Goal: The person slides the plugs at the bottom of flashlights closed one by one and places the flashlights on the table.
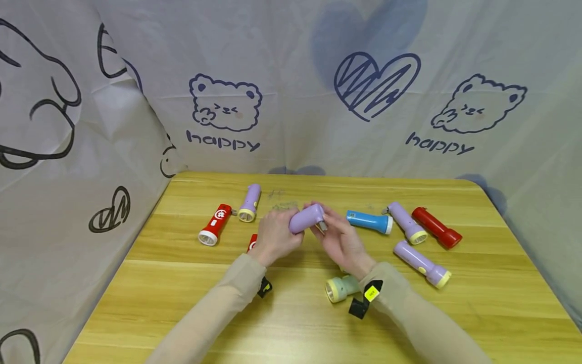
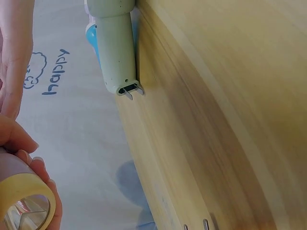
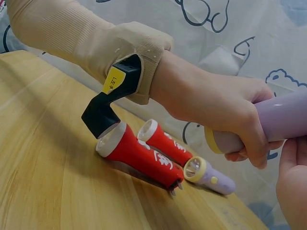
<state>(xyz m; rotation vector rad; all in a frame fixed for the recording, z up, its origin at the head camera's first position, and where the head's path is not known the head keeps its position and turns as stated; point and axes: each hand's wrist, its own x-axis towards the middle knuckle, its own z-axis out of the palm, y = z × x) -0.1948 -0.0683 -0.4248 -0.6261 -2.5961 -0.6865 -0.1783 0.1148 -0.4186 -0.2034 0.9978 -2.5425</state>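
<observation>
A purple flashlight (image 1: 305, 218) is held up over the table, tilted, with a metal plug prong showing at its tail end. My left hand (image 1: 277, 236) grips it round the head end; the yellow rim (image 2: 29, 189) and lens face out below the fingers in the left wrist view. My right hand (image 1: 342, 243) holds the tail end near the prongs, its fingers on either side; part of this contact is hidden. Beneath my right wrist lies a pale green flashlight (image 1: 338, 289), its two prongs out in the left wrist view. Under my left hand a red flashlight (image 3: 141, 158) is mostly covered.
To the left lie another red flashlight (image 1: 215, 225) and a purple one (image 1: 250, 202). On the right are a blue flashlight (image 1: 368, 221), two purple ones (image 1: 406, 222) and a dark red one (image 1: 436, 227). A printed cloth (image 1: 291, 126) hangs behind the wooden table (image 1: 282, 328).
</observation>
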